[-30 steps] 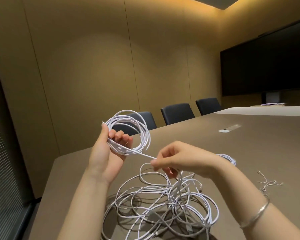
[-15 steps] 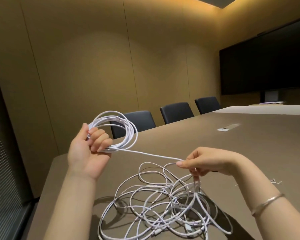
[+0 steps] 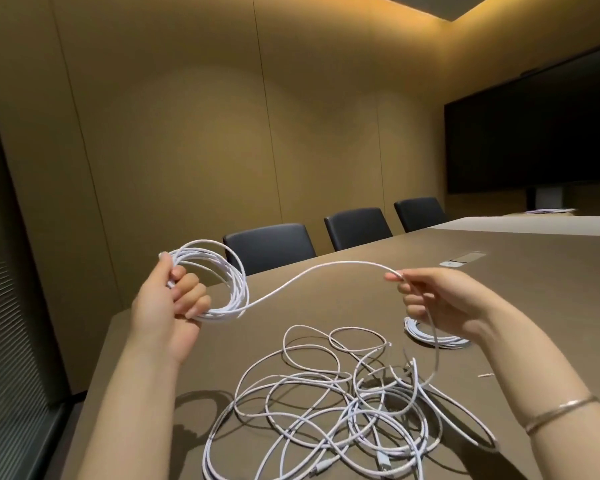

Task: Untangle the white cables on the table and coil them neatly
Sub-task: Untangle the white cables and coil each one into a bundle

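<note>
My left hand (image 3: pixel 172 299) grips a coil of white cable (image 3: pixel 234 282) held above the table's far left corner. From the coil a single strand (image 3: pixel 312 273) arcs rightward to my right hand (image 3: pixel 440 299), which pinches it between thumb and fingers. The strand then drops from that hand into a loose tangle of white cables (image 3: pixel 343 403) lying on the brown table (image 3: pixel 516 306) in front of me. A finished small coil (image 3: pixel 430 336) lies on the table, partly hidden under my right hand.
Three dark chairs (image 3: pixel 271 245) stand along the table's far edge. A large black screen (image 3: pixel 534 126) hangs on the right wall. A flush cable hatch (image 3: pixel 470 257) sits in the tabletop at the far right. A small twist tie (image 3: pixel 485 375) lies right of the tangle.
My hands have drawn apart, the right one sliding rightward and up along the strand. The stretch of free cable between them is longer. The left hand with the coil has shifted left.
</note>
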Demonstrator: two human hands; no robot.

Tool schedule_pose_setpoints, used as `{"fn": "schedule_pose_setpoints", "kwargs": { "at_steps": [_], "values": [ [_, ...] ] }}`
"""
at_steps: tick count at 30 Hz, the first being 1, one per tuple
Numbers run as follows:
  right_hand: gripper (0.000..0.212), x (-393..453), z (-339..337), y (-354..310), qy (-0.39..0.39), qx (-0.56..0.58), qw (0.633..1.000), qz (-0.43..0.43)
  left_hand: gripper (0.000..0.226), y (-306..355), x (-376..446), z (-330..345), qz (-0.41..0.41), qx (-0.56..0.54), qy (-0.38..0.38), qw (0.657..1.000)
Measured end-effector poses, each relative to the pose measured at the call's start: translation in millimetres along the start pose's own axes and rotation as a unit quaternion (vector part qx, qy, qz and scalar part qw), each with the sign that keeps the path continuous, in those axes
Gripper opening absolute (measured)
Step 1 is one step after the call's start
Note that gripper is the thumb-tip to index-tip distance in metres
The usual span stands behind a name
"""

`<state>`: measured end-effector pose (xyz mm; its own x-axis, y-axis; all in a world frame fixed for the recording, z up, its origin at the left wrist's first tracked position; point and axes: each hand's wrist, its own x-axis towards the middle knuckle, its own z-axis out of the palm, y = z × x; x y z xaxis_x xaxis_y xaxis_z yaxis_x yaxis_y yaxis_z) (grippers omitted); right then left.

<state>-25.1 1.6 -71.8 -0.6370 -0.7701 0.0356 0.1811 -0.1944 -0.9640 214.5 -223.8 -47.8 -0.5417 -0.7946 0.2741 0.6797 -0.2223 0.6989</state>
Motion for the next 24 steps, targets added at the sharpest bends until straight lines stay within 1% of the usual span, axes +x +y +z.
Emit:
{"fn": "schedule_pose_setpoints", "kwargs": {
  "at_steps": [3,6,9,11,13,15,17,18,21,24],
  "values": [
    [0.023,-4.2,24.2,-9.5,0.001,-0.023,0.996,-0.083,0.043,-10.4,-0.6,9.7,0.000,0.069,-0.034,0.997],
    [0.018,-16.8,53.2,-14.6,-0.001,-0.049,0.986,-0.160,0.041,-21.5,-5.4,23.4,-0.016,0.109,-0.077,0.991],
    [0.018,-27.9,82.5,-9.7,0.006,-0.106,0.969,-0.223,0.040,-32.1,-12.8,37.6,-0.023,0.134,-0.110,0.985],
    [0.018,-31.9,99.7,-2.7,0.011,-0.145,0.956,-0.254,0.039,-37.8,-17.6,45.4,-0.027,0.134,-0.129,0.982],
    [0.017,-34.8,113.9,5.9,0.001,-0.181,0.942,-0.284,0.038,-41.9,-21.2,51.6,-0.030,0.130,-0.146,0.980],
    [0.012,-38.5,124.4,13.9,-0.012,-0.201,0.927,-0.317,0.042,-45.5,-23.5,55.2,-0.027,0.131,-0.155,0.979],
    [0.006,-43.1,131.8,20.4,-0.020,-0.194,0.919,-0.341,0.050,-47.0,-25.1,56.4,-0.012,0.145,-0.147,0.978],
    [0.005,-44.0,133.9,22.7,-0.010,-0.201,0.913,-0.354,0.051,-47.0,-25.7,56.1,0.000,0.156,-0.139,0.978],
    [0.006,-45.4,137.3,26.0,0.009,-0.227,0.899,-0.375,0.041,-45.8,-29.0,56.0,0.026,0.186,-0.127,0.974],
    [0.009,-47.2,142.8,28.7,0.009,-0.234,0.892,-0.388,0.032,-47.7,-31.1,56.9,0.030,0.177,-0.149,0.973]
  ]
}}
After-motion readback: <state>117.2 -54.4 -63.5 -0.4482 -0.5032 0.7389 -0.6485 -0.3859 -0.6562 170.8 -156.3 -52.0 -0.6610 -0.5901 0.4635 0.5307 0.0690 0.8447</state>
